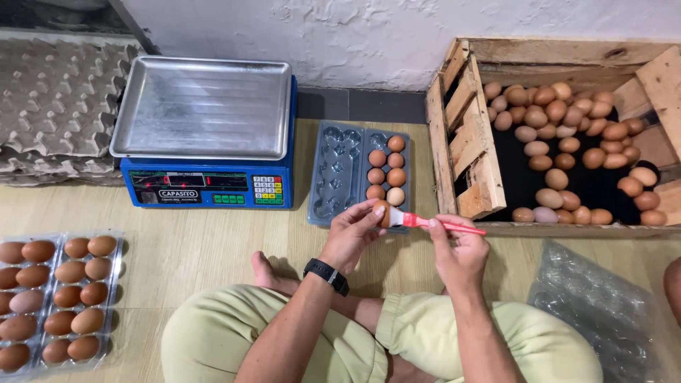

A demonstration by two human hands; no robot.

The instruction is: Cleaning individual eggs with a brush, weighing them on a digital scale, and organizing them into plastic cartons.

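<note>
**Brush Meets Egg on a Wooden Floor**

A pale wooden floor (213, 248) runs under a rough white wall across the top of the frame, and a person sits cross-legged on it at the bottom centre, knees in light green trousers.

The left hand (351, 234), a black watch (327, 275) on its wrist, rises from the lower centre with the forearm angled up and to the right. Its fingers curl around a brown egg (382, 211), pinching it at the fingertips just in front of the tray; most of the shell is covered by the fingers, so only its right edge shows. The right hand (460, 250) comes up from the lower right, thumb and forefinger pressed together on the handle of a red brush (433, 223). The brush lies nearly level, its pale bristles touching the egg (how firmly cannot be told).

Just behind the hands, at the centre of the frame, an open clear plastic egg tray (333, 174) holds seven eggs in its right half; the left half is bare. To the upper left stands a blue weighing scale (206, 186) with a steel pan. A wooden crate (464, 135) at the upper right holds many loose brown eggs, its right side cut off by the frame. Filled clear cartons (57, 298) lie at the lower left, partly cropped. Grey pulp trays (50, 106) are stacked at the upper left. A heap of empty clear packaging (603, 305) at the lower right is hard to make out.
</note>
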